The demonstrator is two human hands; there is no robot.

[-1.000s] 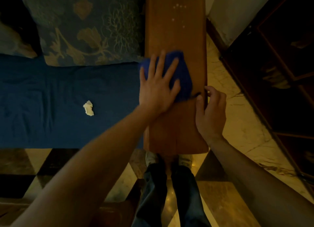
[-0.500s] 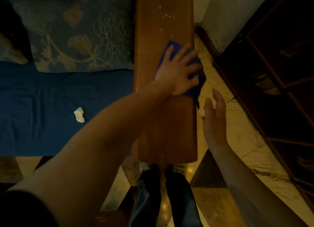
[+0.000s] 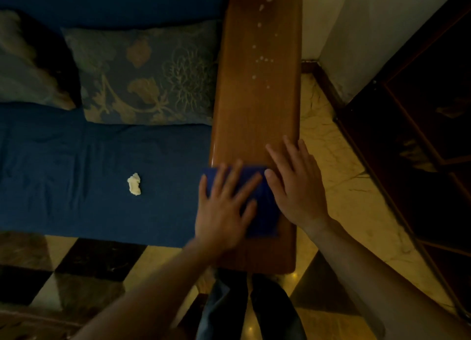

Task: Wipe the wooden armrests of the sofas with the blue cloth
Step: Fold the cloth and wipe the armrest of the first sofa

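1. Wooden armrest (image 3: 254, 115) of a blue sofa (image 3: 76, 161) is seen from above, running away from the viewer beside a marble floor (image 3: 331, 135) and a dark cabinet (image 3: 420, 110).
2. Near the close end of the armrest, the blue cloth (image 3: 262, 202) is pressed flat under the left hand (image 3: 224, 207), its fingers spread straight over the fabric; nothing is gripped.
3. Just beside it, the right hand (image 3: 295, 186) is laid flat on the wood along the outer edge, fingers straight and slightly apart, the thumb touching the cloth's edge.
4. The step in hand is judged to be the wiping of this armrest's near section, with the right hand bracing.
5. Pale specks (image 3: 262, 59) are scattered over the far half of the wood, so the job is judged unfinished here.
6. The next move is judged to call for the cloth to be pushed forward along the full length, with steady downward pressure kept over the specks.
7. On the seat, a small crumpled white scrap (image 3: 134, 184) lies well apart from the armrest; a patterned cushion (image 3: 145, 77) leans against the backrest.
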